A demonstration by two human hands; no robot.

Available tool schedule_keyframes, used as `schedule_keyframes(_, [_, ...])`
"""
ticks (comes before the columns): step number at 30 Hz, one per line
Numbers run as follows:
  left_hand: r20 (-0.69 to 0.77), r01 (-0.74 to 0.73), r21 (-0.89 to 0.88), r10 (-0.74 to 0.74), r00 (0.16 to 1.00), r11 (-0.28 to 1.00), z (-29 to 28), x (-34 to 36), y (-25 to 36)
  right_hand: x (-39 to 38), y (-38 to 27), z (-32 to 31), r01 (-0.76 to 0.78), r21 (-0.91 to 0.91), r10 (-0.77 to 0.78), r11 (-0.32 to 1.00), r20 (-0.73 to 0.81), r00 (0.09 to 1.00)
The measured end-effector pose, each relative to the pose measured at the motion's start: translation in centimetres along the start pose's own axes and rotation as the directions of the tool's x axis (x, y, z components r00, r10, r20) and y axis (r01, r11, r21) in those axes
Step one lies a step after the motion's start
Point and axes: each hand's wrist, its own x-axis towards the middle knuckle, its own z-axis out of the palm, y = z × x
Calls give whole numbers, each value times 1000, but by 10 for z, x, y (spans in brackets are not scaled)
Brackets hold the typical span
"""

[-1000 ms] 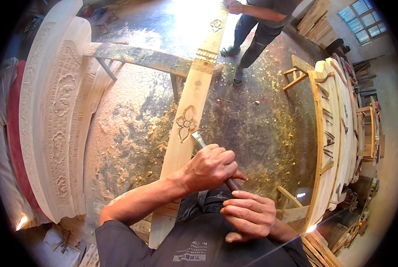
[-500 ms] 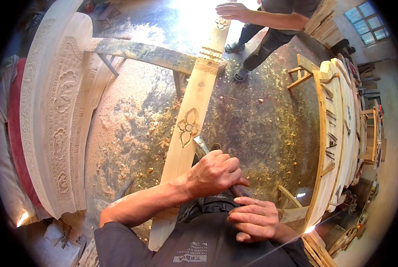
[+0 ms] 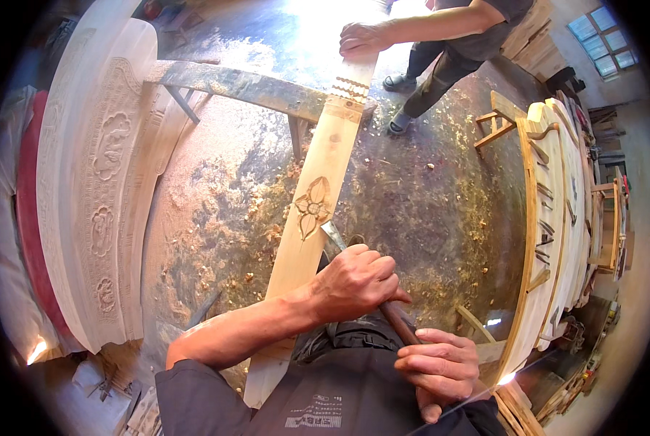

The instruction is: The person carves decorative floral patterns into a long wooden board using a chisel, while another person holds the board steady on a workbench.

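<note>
Sliding toward lower right, my right hand (image 3: pixel 441 365) is baring more handle (image 3: pixel 398 322); whether it is gripping, I can't tell. My left grip (image 3: pixel 358 283), clenched on the chisel (image 3: pixel 334 236), is seemingly steering, keeping its blade by the carved flower (image 3: pixel 313 210) on the mid-frame board (image 3: pixel 296 261).

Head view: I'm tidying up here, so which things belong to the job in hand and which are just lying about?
In use:
chisel, clasped in the left grip
long board with a carved flower
trestle beam, apparently bearing it

Apparently just lying about:
tools on the boards at right
carved panels at left
wood shavings on the floor
</note>
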Motion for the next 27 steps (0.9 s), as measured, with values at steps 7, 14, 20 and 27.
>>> schedule_keyframes(7, [-6,-4,26,4,1000,1000,5,-2,-2,8,0,-2,-46,-48,49,998,55,997])
schedule_keyframes(14, [4,-3,52,3,1000,999,7,-5,0,6,5,9,-69,-52,68,996,-18,998])
schedule_keyframes(20, [40,-10,42,9,999,999,9,-2,-1,-15,-11,1,-120,-82,110,989,-108,988])
schedule_keyframes(27, [16,11,53,-12,1000,999,6,-4,-2,-8,5,2,-80,-87,76,993,-46,996])
